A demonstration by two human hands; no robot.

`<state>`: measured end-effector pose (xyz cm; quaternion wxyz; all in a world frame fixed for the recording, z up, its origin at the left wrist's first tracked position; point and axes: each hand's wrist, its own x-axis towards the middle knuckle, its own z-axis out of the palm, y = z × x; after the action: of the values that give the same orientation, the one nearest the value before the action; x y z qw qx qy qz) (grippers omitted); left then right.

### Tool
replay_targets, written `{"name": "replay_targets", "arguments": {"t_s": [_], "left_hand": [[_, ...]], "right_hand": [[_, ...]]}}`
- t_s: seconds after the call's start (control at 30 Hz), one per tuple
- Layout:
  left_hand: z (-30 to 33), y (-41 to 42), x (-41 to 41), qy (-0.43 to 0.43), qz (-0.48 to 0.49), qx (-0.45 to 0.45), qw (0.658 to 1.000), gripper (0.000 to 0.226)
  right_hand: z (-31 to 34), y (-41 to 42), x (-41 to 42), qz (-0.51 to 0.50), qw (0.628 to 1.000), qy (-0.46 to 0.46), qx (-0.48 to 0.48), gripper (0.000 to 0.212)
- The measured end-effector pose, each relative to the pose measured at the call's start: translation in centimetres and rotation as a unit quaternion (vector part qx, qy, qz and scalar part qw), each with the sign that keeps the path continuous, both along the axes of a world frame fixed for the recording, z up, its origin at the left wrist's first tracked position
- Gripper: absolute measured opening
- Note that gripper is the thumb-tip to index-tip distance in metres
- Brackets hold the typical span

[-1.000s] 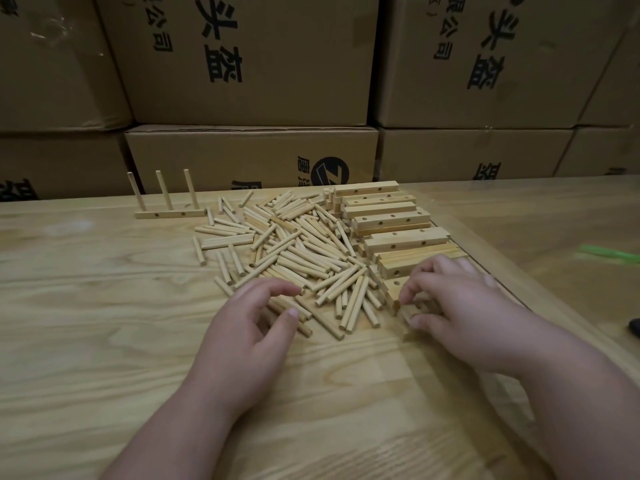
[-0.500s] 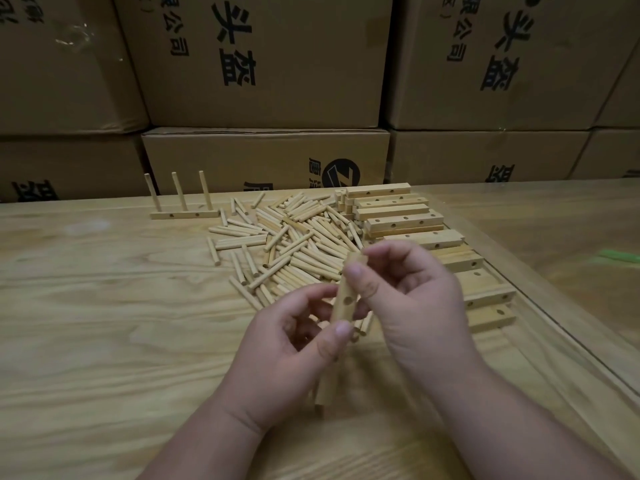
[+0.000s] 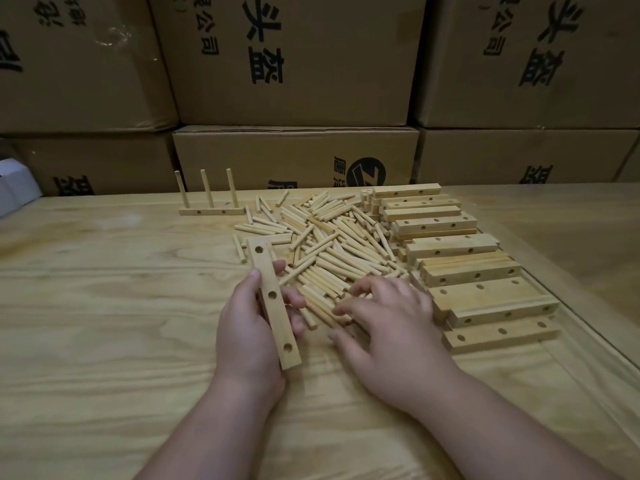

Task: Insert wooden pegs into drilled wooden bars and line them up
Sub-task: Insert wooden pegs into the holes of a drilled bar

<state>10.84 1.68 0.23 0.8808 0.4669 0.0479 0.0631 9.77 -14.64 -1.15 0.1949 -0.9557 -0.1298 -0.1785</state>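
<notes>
Stacked cardboard boxes [image 3: 291, 60] with black printed characters fill the 12 o'clock background. The wooden counter [image 3: 104, 323] spreads below them. A stack of drilled bars [image 3: 460, 268] runs from 1 o'clock down to 3 o'clock, and a loose pile of pegs [image 3: 332, 244] lies at centre, touching the stack's left edge. The right hand [image 3: 391, 327] rests at 5 o'clock of the pile, fingers spread and relaxed on the nearest pegs, gripping nothing clearly. The left hand [image 3: 252, 323] is clamped around a three-hole bar [image 3: 273, 303], holes facing up, far end toward 12 o'clock. At 11 o'clock stands a finished bar [image 3: 212, 211] with three upright pegs.
</notes>
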Motion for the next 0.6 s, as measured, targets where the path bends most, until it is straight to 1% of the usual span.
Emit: {"name": "replay_targets", "arguments": {"t_s": [0.07, 0.23, 0.33, 0.43, 0.53, 0.6], "left_hand": [[0.00, -0.01, 0.05, 0.001, -0.005, -0.003, 1.000, 0.039], [-0.27, -0.04, 0.17, 0.003, -0.025, 0.022, 0.999, 0.038], [-0.39, -0.16, 0.08, -0.002, -0.030, 0.056, 0.998, 0.038], [-0.36, -0.32, 0.03, -0.005, -0.031, 0.090, 0.995, 0.036], [-0.22, -0.44, 0.03, 0.000, -0.031, 0.101, 0.994, 0.034], [-0.24, -0.43, 0.00, 0.007, -0.034, 0.103, 0.994, 0.032]], "right_hand": [[-0.27, -0.05, 0.02, -0.011, 0.999, 0.019, -0.026, 0.035], [0.07, -0.05, -0.04, -0.053, 0.998, -0.018, -0.041, 0.016], [0.12, -0.12, -0.02, -0.085, 0.995, -0.018, -0.050, 0.019], [0.10, -0.18, 0.08, -0.096, 0.994, -0.005, -0.059, 0.022], [0.11, -0.11, 0.12, -0.097, 0.994, -0.030, -0.035, 0.013], [0.21, -0.13, 0.13, -0.099, 0.994, -0.047, 0.001, 0.013]]}}
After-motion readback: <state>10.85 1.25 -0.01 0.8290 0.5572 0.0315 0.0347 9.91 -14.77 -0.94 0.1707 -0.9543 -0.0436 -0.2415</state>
